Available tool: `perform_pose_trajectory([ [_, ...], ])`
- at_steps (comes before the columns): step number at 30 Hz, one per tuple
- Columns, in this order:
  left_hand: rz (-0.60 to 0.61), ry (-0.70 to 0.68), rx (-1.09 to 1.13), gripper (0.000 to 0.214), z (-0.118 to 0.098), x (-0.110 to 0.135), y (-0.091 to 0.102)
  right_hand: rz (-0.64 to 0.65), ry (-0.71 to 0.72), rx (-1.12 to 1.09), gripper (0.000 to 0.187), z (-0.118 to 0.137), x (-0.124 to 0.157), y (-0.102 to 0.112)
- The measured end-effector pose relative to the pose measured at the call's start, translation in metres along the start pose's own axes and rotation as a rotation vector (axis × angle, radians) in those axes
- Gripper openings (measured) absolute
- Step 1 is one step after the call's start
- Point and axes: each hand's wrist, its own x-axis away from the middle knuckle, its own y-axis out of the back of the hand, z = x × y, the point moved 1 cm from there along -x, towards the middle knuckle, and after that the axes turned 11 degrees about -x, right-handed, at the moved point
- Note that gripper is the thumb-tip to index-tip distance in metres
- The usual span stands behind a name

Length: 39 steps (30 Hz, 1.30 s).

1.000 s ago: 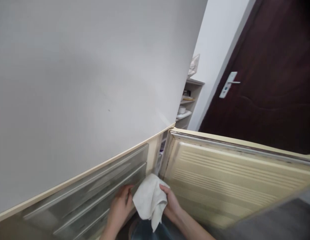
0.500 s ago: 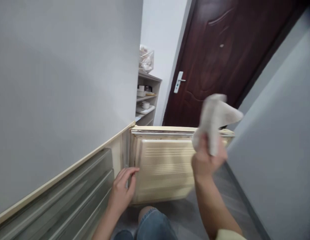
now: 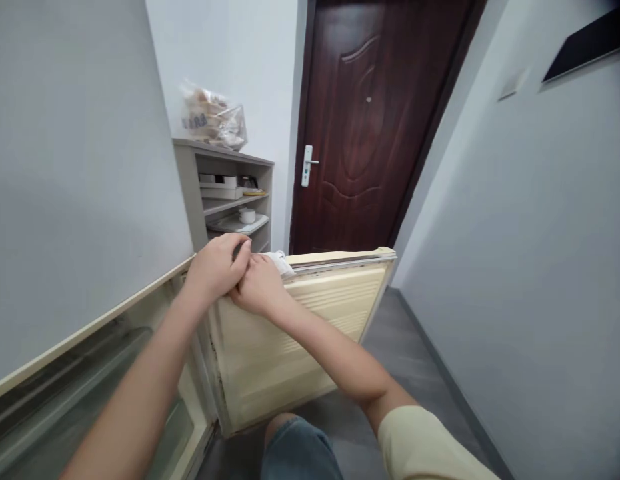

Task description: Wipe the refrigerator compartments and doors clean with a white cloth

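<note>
In the head view, the right hand [image 3: 260,287] is bent into a loose fist on a white cloth [image 3: 281,263], most of it hidden under the hand; the part that shows pokes out on the far right side, lying at the top edge of an open cream fridge door [image 3: 335,303]. The left hand [image 3: 215,267] sits just to the left, against the right hand, its fingers curled with a small gap by the thumb; whether it has hold of any cloth I cannot tell. Both hands cover the left part of the door's top edge, and the right forearm crosses in front of its ribbed inner side. On the near left is the fridge opening with a greyish drawer [image 3: 65,407], partly behind the left forearm, and above it a plain pale panel [image 3: 80,167]. A knee in blue shorts [image 3: 303,453] is near the door's bottom edge. Beyond the hands, far left, stands a grey shelf unit [image 3: 187,173] with a clear plastic bag [image 3: 217,120] on top, a white box [image 3: 223,192] on its upper shelf, and a white cup [image 3: 247,215] on a tray [image 3: 227,225] below. Farther back is a dark red-brown room door [image 3: 365,147] with a silvery handle [image 3: 307,165]; a pale wall [image 3: 495,247] runs along the right beside the grey floor [image 3: 415,347].
</note>
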Motion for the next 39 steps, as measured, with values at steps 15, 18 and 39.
perform_pose_trajectory([
  [15, 0.701, 0.183, -0.173, 0.051, 0.013, -0.032, -0.019, -0.155, -0.349, 0.182, 0.032, -0.185, 0.087, 0.084],
  [18, 0.704, 0.169, -0.167, 0.045, 0.013, -0.032, -0.019, -0.113, -0.393, 0.191, 0.034, -0.215, 0.098, 0.096],
  [39, 0.769, 0.035, -0.2, 0.037, 0.015, -0.042, -0.026, -0.303, 0.054, -0.418, 0.027, -0.02, 0.083, -0.046],
])
